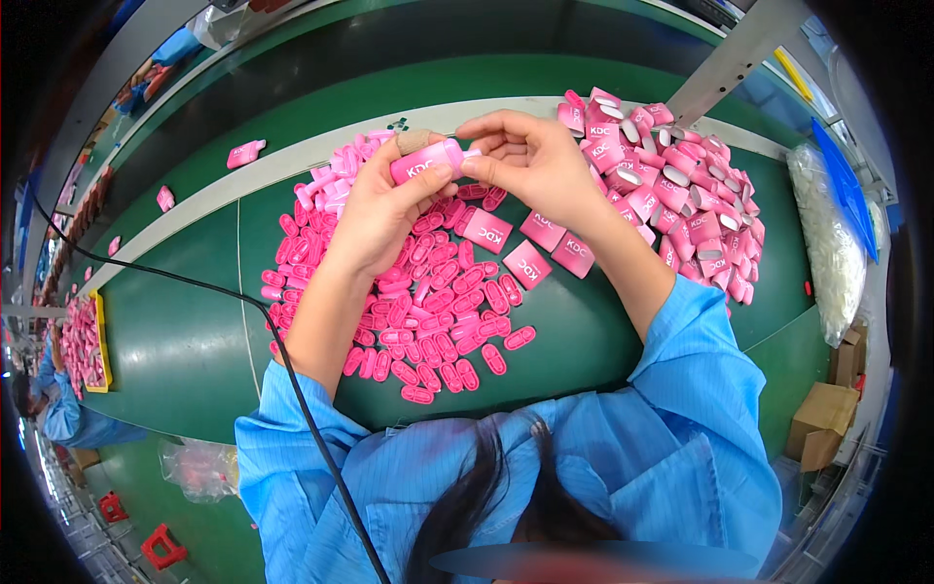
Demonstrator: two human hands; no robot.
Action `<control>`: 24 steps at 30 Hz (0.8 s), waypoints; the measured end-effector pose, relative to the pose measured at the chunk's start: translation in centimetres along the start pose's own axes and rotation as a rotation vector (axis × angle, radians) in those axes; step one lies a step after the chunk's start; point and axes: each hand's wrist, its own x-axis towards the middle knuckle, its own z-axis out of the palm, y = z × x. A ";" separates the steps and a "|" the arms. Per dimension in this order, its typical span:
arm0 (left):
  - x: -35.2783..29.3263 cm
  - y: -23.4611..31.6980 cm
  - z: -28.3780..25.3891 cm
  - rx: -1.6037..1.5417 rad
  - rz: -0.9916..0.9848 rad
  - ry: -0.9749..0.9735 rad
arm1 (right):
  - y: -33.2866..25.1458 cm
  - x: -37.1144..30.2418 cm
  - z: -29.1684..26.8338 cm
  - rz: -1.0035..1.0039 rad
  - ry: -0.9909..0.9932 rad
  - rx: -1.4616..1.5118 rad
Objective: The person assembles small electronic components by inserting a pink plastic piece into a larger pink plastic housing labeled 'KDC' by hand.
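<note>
My left hand is closed around a pink flat case with a narrow spout-like end, held above the table; a tan wrap covers one finger. At the case's narrow right end, my right hand pinches with thumb and forefinger, its other fingers loosely curled. Below my hands spreads a heap of small deep-pink oval caps. Paler pink spouted pieces lie behind my left wrist. Several pink shells rest near my right forearm, and a large pile of open-ended pink shells stands to the right.
A pale rail separates the green table from the belt, where a pink case lies. A black cable crosses my left forearm side. A grey post, clear plastic bag and cardboard box stand right; a yellow-rimmed tray sits left.
</note>
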 end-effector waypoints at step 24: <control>-0.2 -0.1 -0.4 0.227 0.005 -0.009 | -0.9 -0.2 -0.9 0.183 -0.180 -0.064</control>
